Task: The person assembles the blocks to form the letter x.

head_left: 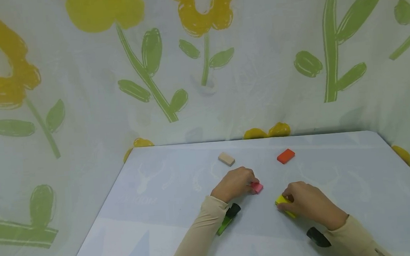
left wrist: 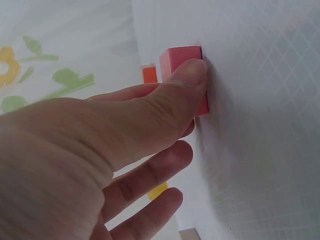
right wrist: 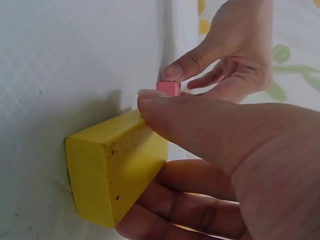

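Head: left hand (head_left: 234, 183) pinches pink block (head_left: 257, 187), far-left of yellow block (head_left: 281, 199), long axis far-left to near-right, pinched by right hand (head_left: 310, 202) | Left wrist: grip partly hides pink block | Right wrist: yellow block's near end projects; pink block apart.

The left hand (left wrist: 100, 135) is pinching a pink block (left wrist: 181, 55), its thumb (left wrist: 189, 74) pressing one side — two other fingers (left wrist: 162, 165) are lying apart, and an orange block (left wrist: 149, 74) is showing behind.
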Tool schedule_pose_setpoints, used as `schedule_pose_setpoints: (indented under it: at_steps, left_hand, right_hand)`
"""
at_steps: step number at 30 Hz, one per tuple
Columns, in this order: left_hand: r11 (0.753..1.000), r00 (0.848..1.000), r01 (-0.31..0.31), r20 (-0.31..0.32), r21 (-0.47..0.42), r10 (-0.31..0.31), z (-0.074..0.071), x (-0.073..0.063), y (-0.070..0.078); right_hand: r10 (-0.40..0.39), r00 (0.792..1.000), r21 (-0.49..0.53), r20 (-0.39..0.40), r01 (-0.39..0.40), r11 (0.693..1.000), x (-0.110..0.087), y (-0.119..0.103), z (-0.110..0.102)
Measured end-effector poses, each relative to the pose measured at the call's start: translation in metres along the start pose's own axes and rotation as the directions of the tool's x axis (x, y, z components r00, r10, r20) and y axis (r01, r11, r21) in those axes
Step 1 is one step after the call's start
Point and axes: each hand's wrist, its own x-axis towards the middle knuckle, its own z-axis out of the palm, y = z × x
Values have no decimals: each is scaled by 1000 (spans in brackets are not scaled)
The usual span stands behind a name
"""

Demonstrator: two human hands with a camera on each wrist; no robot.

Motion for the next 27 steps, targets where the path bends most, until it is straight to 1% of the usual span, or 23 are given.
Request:
schedule_pose_setpoints:
  at_steps: [10,18,24,27]
  left_hand:
    - [1000,1000,4,0,2,-4,1,-1,0]
    - [1000,1000,-3,-4,-11,3,1,-1,0]
    - [1000,1000,-22,-15,18,23,2,-1,-1]
    - [1000,999,-27,-21,12,27,2,0,-1]
  right_hand:
    - [-36,999,-9,-16,36,999,5,0,1]
    - [-35,999,-9,-16,35,999,9,-2,3]
    - [-41,999,-7,-17,41,999,13,-4,4]
    - [-41,999,-10,-19,41,999,15,-6,4]
